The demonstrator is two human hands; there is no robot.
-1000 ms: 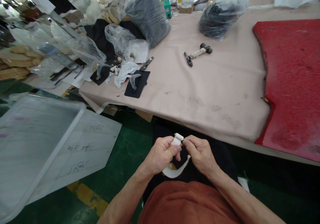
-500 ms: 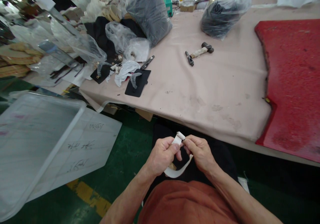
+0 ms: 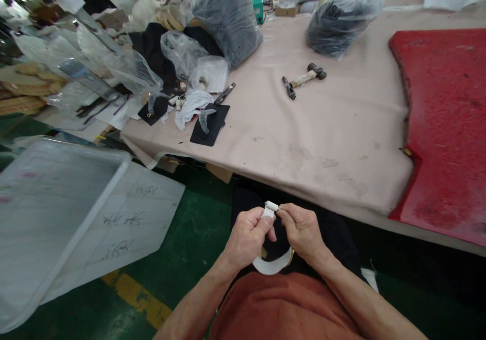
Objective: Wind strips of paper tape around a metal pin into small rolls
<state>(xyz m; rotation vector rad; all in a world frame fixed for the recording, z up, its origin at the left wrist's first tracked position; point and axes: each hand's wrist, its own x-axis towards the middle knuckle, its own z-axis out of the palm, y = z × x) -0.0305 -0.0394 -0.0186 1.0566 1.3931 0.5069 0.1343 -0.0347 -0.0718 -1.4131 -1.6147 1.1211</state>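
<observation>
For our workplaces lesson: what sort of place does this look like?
Probably a workshop or factory: a hammer lies on the covered worktable, filled plastic bags sit farther back, and the green floor bears a worn yellow stripe.

Black capitals on the bag point(image 3: 230, 26) toward the left edge of the counter point(image 3: 261, 127) begin "CA"; the rest is unreadable. The bag point(image 3: 337, 31) farther right reads "SA", probably "USA", though creases blur it. Below the counter's near left corner, the bin point(image 3: 165, 193) carries three illegible handwritten marks.
</observation>
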